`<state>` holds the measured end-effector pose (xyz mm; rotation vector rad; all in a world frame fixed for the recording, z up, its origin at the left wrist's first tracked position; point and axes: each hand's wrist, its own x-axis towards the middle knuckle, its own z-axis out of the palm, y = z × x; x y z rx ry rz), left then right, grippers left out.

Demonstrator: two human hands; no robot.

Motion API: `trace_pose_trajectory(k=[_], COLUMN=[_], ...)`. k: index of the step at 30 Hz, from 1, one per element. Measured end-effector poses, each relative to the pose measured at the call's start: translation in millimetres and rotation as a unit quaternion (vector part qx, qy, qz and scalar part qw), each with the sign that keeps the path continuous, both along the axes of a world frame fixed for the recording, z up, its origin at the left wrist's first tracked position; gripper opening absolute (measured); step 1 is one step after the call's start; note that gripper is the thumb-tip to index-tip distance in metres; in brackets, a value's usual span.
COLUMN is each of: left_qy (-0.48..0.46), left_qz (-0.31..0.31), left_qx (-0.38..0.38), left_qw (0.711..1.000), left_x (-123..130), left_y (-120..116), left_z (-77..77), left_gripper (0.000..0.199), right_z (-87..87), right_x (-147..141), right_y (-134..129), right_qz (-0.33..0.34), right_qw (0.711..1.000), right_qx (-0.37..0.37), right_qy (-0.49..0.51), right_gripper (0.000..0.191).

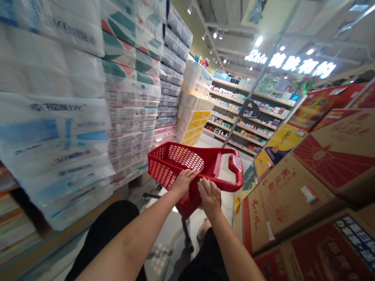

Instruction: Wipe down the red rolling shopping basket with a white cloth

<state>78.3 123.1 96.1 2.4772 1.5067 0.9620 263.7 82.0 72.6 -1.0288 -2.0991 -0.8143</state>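
A red plastic shopping cart (175, 168) with mesh sides stands right in front of me, turned sideways, with its handle (238, 171) to the right. My left hand (186, 181) lies over the near rim of the basket, fingers hooked across it. Close beside it, my right hand (210, 193) is at the same rim nearer the handle, its fingers bent against the red plastic. Something pale shows at its fingertips, too small to name. The visible part of the basket's inside shows no goods. Below, a dark caster leg (186, 234) reaches the floor.
Wrapped toilet paper packs (52, 128) and tissue packs (131, 78) are stacked high on my left. Cardboard cartons (281, 195) line the right side. A slanted grey pole (258, 84) rises behind the cart, with stocked shelves (243, 113) beyond. Tiled floor runs between.
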Motion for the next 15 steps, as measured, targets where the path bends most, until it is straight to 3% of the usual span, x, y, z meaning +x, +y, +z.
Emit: trace_pose_trajectory(k=[5,9,15], left_qy=[0.013,0.015,0.024], left_qz=[-0.004,0.008,0.008], left_qx=[-0.004,0.011,-0.013], left_qw=[1.0,1.0,1.0], left_x=[0.4,3.0,5.1], left_y=[-0.8,-2.1,-5.9], left_z=[-0.8,-2.7,-0.6], left_gripper=[0.066,0.065,0.069], right_z=[-6.1,-2.0,-5.3], right_x=[-2.4,-1.9,-2.8], right_y=[-0.4,0.0,-3.9], right_qz=[0.059,0.056,0.092], right_qw=[0.998,0.998,0.994], right_qx=[0.006,0.016,-0.043], right_qy=[-0.009,0.037,-0.027], right_gripper=[0.035,0.033,0.027])
